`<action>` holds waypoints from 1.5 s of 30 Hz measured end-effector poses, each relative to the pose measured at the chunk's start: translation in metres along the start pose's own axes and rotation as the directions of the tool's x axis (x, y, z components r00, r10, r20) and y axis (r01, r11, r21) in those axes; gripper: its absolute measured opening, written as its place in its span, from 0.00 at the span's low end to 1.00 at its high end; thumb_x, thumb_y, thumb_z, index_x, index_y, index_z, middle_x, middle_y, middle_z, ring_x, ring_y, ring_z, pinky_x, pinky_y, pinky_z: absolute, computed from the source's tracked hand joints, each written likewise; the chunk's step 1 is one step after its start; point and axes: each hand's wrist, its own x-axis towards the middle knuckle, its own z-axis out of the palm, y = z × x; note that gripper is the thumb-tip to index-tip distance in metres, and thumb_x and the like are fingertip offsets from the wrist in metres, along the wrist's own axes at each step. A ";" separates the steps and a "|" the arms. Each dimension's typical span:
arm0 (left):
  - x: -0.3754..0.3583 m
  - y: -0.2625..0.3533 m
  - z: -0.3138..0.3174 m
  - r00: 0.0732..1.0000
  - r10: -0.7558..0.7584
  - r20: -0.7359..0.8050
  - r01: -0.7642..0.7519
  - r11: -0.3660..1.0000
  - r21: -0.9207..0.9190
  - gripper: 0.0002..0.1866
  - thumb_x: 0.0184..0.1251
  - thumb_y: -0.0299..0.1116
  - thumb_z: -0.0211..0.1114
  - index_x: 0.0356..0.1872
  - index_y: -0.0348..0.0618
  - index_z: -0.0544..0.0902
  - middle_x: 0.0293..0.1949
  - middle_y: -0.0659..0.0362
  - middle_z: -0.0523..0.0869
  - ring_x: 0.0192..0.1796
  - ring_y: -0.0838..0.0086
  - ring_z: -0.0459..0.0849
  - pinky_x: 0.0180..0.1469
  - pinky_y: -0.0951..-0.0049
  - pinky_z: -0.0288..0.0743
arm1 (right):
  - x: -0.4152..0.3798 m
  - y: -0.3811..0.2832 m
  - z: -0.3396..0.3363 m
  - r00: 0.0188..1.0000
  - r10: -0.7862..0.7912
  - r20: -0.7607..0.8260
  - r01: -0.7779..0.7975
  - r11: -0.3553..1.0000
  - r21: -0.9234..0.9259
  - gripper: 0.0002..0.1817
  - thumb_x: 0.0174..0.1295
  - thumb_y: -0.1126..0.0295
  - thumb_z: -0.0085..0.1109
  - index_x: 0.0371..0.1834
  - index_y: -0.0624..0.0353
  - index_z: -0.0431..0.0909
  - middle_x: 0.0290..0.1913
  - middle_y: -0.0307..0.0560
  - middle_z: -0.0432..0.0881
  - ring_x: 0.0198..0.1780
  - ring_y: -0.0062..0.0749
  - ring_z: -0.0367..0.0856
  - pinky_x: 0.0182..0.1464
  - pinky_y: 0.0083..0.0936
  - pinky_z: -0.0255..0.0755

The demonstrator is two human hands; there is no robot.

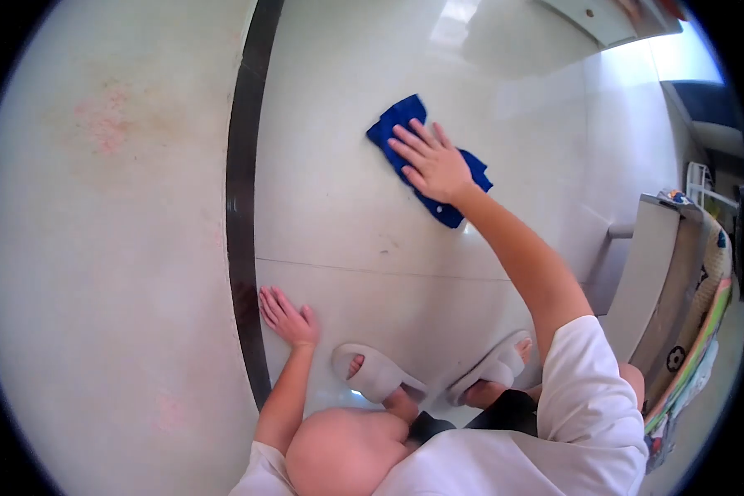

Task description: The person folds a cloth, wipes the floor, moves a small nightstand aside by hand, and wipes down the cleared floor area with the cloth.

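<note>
A dark blue cloth [445, 212] lies crumpled on the glossy pale tiled floor [339, 215]. My right hand [435, 164] rests flat on top of it with the fingers spread, covering its middle; parts of the cloth stick out above the fingertips and on both sides of the palm. Lower left, my left hand [289, 318] is planted with its fingers stretched out, beside the dark strip [241, 198], and holds nothing.
My feet in light slippers [372, 372] are on the tiles below the hands. At the right stands a bed [661, 281] with patterned bedding and a white rack [698, 183] behind. Pale furniture [595, 15] is at the top right. Beyond the strip, the left surface [107, 248] has pinkish marks.
</note>
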 end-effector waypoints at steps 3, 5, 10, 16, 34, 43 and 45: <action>-0.001 -0.002 0.005 1.000 0.006 -0.028 -0.005 1.000 0.024 0.45 0.74 0.54 0.53 0.85 0.33 0.60 0.86 0.37 0.59 0.88 0.43 0.55 0.86 0.39 0.46 | -0.010 -0.047 0.007 0.997 -0.072 0.019 0.070 0.994 0.081 0.34 0.78 0.50 0.53 0.86 0.40 0.65 0.90 0.37 0.60 0.90 0.41 0.51 0.89 0.53 0.42; -0.002 -0.002 0.004 1.000 0.009 -0.029 -0.009 1.000 0.022 0.45 0.74 0.54 0.53 0.85 0.34 0.60 0.86 0.38 0.59 0.88 0.43 0.55 0.86 0.39 0.45 | -0.024 -0.087 0.015 0.995 -0.102 0.010 0.099 0.983 0.155 0.34 0.77 0.50 0.55 0.85 0.42 0.68 0.89 0.37 0.61 0.90 0.41 0.53 0.88 0.53 0.44; -0.002 0.002 0.003 1.000 -0.007 -0.020 0.008 1.000 0.018 0.45 0.75 0.54 0.52 0.86 0.35 0.61 0.87 0.39 0.58 0.88 0.44 0.55 0.87 0.41 0.45 | -0.048 -0.173 0.031 0.986 -0.152 -0.070 0.165 0.952 0.259 0.34 0.74 0.53 0.58 0.82 0.47 0.71 0.88 0.39 0.63 0.89 0.41 0.55 0.88 0.51 0.46; -0.005 -0.008 0.006 1.000 -0.026 0.004 0.026 1.000 -0.011 0.43 0.76 0.52 0.52 0.86 0.36 0.60 0.87 0.40 0.58 0.88 0.44 0.55 0.87 0.42 0.45 | -0.058 -0.159 0.030 0.998 0.045 -0.045 -0.027 0.943 0.332 0.32 0.74 0.58 0.60 0.81 0.46 0.72 0.87 0.40 0.64 0.89 0.38 0.56 0.86 0.56 0.49; -0.003 -0.006 0.008 0.999 -0.023 -0.026 0.023 1.000 -0.021 0.43 0.76 0.53 0.53 0.85 0.36 0.62 0.86 0.40 0.60 0.88 0.43 0.56 0.86 0.41 0.47 | -0.293 0.039 0.039 0.473 0.800 -0.369 -0.862 0.507 -0.003 0.35 0.80 0.60 0.52 0.88 0.54 0.59 0.91 0.50 0.55 0.90 0.52 0.51 0.86 0.63 0.44; -0.001 0.000 0.005 0.999 -0.023 -0.034 0.022 1.000 -0.006 0.43 0.76 0.54 0.53 0.85 0.35 0.62 0.86 0.40 0.60 0.88 0.44 0.56 0.86 0.40 0.46 | -0.145 -0.115 0.028 0.894 0.440 -0.085 -0.412 0.882 0.228 0.39 0.64 0.65 0.64 0.81 0.60 0.69 0.87 0.55 0.63 0.87 0.55 0.60 0.84 0.64 0.54; -0.001 -0.002 0.005 0.999 -0.005 -0.044 0.005 1.000 -0.013 0.43 0.76 0.53 0.53 0.85 0.35 0.62 0.86 0.40 0.60 0.88 0.44 0.55 0.86 0.40 0.46 | -0.118 -0.149 0.027 0.939 0.344 -0.028 -0.329 0.917 0.225 0.37 0.65 0.64 0.64 0.79 0.60 0.71 0.86 0.53 0.64 0.87 0.51 0.61 0.84 0.60 0.55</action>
